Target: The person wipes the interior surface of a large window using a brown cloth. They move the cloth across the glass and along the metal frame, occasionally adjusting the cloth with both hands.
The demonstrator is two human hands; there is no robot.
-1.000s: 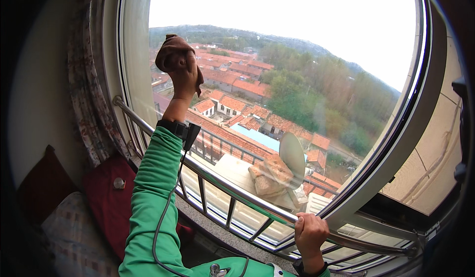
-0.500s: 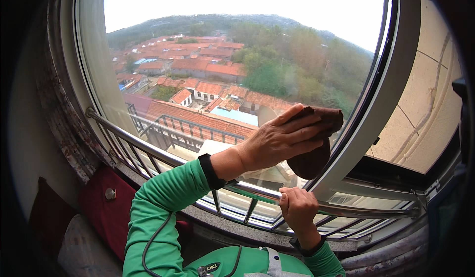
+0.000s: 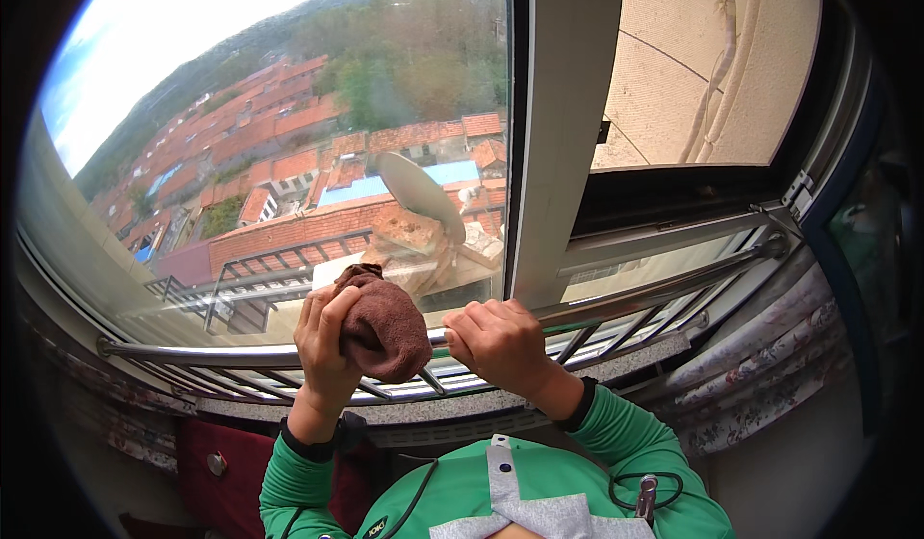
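Note:
My left hand (image 3: pixel 325 337) is closed around a bunched brown cloth (image 3: pixel 393 332), holding it upright just above the rail. The cloth hangs in a fold to the right of my fingers. My right hand (image 3: pixel 508 348) is wrapped round the metal railing (image 3: pixel 640 300), to the right of the cloth. Behind both hands stands the large window pane (image 3: pixel 414 77), slightly hazy. Whether the cloth touches the glass, I cannot tell.
A pale window frame post (image 3: pixel 558 106) rises right of the pane, beside a dark-framed opening onto a tiled outer wall (image 3: pixel 674 67). Below the railing runs a speckled stone sill (image 3: pixel 443 407). Floral curtains (image 3: pixel 770 356) hang at both sides. A dark red cushion-like item (image 3: pixel 217 496) lies lower left.
My left hand has come down and back from the pane's right side to near the rail, cloth still held. The view has swung right; my right hand stays on the railing.

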